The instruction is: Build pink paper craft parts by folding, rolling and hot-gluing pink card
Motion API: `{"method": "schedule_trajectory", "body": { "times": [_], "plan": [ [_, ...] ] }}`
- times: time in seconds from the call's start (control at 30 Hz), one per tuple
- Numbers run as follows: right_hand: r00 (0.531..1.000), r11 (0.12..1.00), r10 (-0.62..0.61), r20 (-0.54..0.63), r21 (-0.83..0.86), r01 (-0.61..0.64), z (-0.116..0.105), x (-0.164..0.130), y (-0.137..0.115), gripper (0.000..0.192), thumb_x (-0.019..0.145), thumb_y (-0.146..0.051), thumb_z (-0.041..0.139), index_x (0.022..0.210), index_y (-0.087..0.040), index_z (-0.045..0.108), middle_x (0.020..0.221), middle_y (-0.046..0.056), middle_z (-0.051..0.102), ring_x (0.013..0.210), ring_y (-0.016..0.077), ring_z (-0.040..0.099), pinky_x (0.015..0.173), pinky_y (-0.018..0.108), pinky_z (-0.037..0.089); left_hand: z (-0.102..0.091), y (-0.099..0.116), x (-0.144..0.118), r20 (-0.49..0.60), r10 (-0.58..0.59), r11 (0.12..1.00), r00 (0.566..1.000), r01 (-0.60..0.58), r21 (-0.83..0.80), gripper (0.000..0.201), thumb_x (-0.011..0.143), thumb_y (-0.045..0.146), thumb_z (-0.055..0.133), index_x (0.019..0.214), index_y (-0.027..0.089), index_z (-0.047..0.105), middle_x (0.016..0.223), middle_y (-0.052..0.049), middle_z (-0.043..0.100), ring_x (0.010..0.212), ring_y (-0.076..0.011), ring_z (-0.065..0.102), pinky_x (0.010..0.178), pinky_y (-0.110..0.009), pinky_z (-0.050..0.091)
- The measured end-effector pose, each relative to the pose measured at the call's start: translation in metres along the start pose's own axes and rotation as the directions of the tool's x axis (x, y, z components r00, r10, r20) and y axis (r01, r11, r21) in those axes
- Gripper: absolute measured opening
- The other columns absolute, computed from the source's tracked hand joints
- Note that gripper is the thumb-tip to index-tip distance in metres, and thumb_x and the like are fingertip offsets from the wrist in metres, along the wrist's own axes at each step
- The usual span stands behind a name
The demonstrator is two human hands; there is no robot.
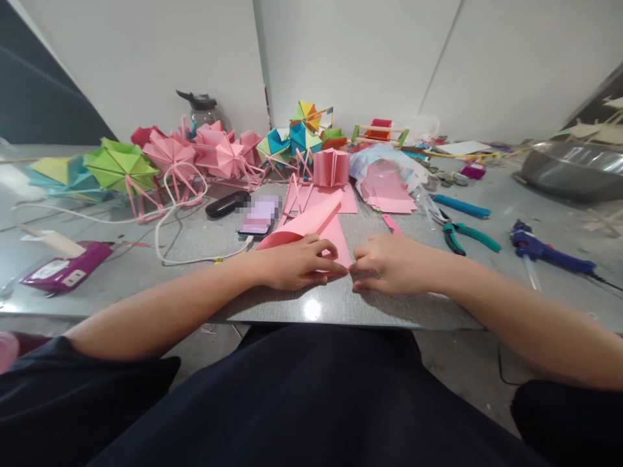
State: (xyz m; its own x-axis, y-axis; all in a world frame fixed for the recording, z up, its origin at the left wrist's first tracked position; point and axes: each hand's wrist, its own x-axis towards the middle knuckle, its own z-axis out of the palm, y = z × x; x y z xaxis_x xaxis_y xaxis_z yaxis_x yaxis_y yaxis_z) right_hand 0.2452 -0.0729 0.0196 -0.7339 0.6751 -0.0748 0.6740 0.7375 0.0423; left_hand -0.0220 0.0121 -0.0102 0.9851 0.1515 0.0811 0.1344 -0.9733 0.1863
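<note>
Close to the desk's point(311, 305) near edge, both hands press a pink paper sheet point(311, 230). The left hand point(296, 263) lies on its near part, fingers pinching the fold; the right hand point(389, 263) nips the sheet's near corner. A bare strip of desk runs along the near edge. Green-handled pliers point(467, 235) and a blue glue gun point(549, 250) lie toward the right edge, a phone point(257, 217) just behind the sheet.

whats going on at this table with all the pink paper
A person is folding a pink paper sheet on the grey table. The left hand presses it down while the right hand pinches its near corner. Finished folded paper umbrellas stand behind, with pliers and a glue gun to the right.
</note>
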Motion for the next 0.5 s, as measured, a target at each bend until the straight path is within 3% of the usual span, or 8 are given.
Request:
{"method": "schedule_trajectory", "body": {
  "times": [0.3, 0.5],
  "plan": [
    [0.999, 0.999, -0.033, -0.041, 0.037, 0.034, 0.0007, 0.0001, 0.0016, 0.021, 0.104, -0.037, 0.077, 0.099, -0.020, 0.088, 0.088, 0.006, 0.075, 0.079, 0.0206, 0.064, 0.074, 0.036, 0.037, 0.0003, 0.0001, 0.0012, 0.034, 0.002, 1.000, 0.999, -0.002, 0.015, 0.042, 0.114, 0.030, 0.053, 0.152, 0.035, 0.070, 0.148, -0.013, 0.062, 0.129, -0.0304, 0.058, 0.121, -0.048, 0.042],
    [1.000, 0.997, 0.001, -0.009, 0.078, 0.000, -0.0014, 0.0000, -0.0008, 0.021, 0.105, -0.037, 0.075, 0.110, -0.021, 0.088, 0.094, 0.007, 0.076, 0.082, 0.0214, 0.065, 0.073, 0.035, 0.036, 0.0017, -0.0016, 0.0004, 0.017, 0.000, 1.000, 1.000, 0.000, 0.015, 0.041, 0.114, 0.031, 0.054, 0.150, 0.037, 0.071, 0.146, -0.011, 0.064, 0.130, -0.0301, 0.058, 0.121, -0.047, 0.042]
  ]
}}
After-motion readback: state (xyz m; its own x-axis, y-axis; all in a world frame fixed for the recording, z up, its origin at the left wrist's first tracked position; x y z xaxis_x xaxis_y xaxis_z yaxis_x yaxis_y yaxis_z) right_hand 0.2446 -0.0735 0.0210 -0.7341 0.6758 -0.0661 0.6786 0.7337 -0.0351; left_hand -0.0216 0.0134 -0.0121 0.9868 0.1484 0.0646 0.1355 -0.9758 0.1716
